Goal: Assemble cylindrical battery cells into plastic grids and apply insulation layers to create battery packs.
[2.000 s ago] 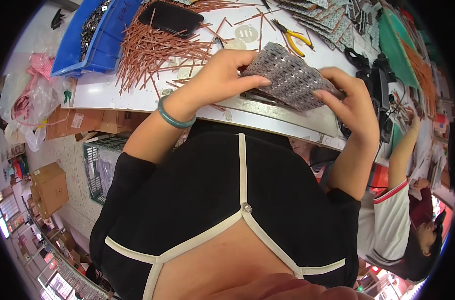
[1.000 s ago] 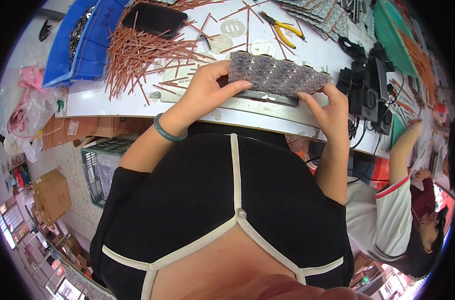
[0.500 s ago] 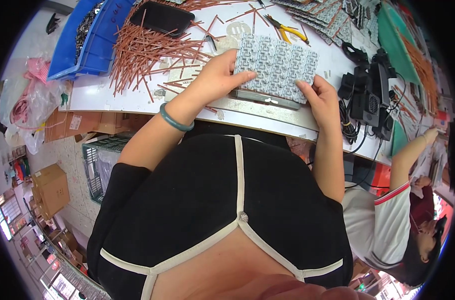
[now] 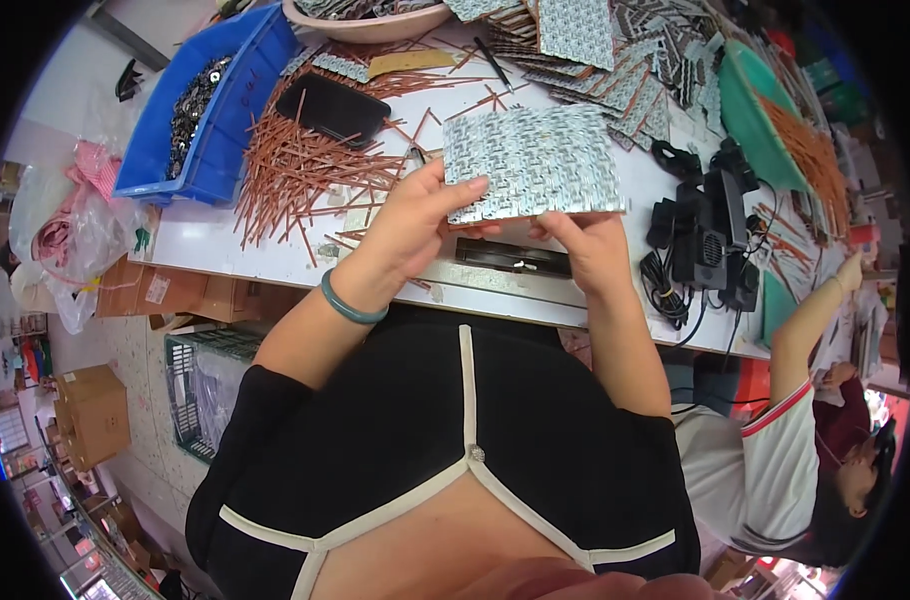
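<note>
I hold a square panel of small grey-white circuit boards upright over the white table's near edge. My left hand grips its lower left corner, thumb on the face. My right hand pinches its bottom edge near the right corner. A green bangle circles my left wrist. Under the panel lies a long black bar-shaped tool.
Copper-coloured rods lie heaped at left beside a black phone and a blue bin of dark parts. More panels are stacked at the back. Black adapters and cables sit right. Another person works at right.
The panel has been turned from its grey perforated back to its pale front, lifted from the table edge and tilted up to face me. Both hands shifted to its lower edge.
</note>
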Tool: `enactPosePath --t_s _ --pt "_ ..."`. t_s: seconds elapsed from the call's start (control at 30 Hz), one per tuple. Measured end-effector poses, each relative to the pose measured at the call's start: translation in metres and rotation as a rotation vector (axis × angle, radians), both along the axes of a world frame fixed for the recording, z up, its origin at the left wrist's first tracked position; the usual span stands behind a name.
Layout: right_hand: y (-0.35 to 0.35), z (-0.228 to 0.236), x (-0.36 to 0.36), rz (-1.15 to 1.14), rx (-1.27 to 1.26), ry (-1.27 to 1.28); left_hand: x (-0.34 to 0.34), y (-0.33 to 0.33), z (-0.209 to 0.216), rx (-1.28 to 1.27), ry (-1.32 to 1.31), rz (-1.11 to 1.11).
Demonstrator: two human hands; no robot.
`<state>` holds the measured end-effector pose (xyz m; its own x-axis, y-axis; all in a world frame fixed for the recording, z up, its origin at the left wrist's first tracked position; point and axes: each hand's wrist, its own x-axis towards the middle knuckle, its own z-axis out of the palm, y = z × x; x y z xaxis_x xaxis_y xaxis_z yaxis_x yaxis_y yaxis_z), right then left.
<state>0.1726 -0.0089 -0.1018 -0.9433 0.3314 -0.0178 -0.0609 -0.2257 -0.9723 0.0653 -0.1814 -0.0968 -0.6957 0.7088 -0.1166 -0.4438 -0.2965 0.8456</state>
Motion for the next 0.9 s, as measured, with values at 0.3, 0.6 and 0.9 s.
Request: enactPosePath --t_s 0.3,0.6,0.9 --pt "0.028 -0.016 -0.051 -0.181 1.094 0.024 -0.02 -0.026 -0.011 0.124 0.03 0.19" --pt "0.009 -0.011 0.016 0.024 -0.245 -0.075 -0.016 -0.021 0.014 -0.155 1.525 0.357" --pt "0.011 -0.016 0.027 -0.144 -0.168 0.029 0.001 -0.011 -0.027 0.043 0.086 -0.027"
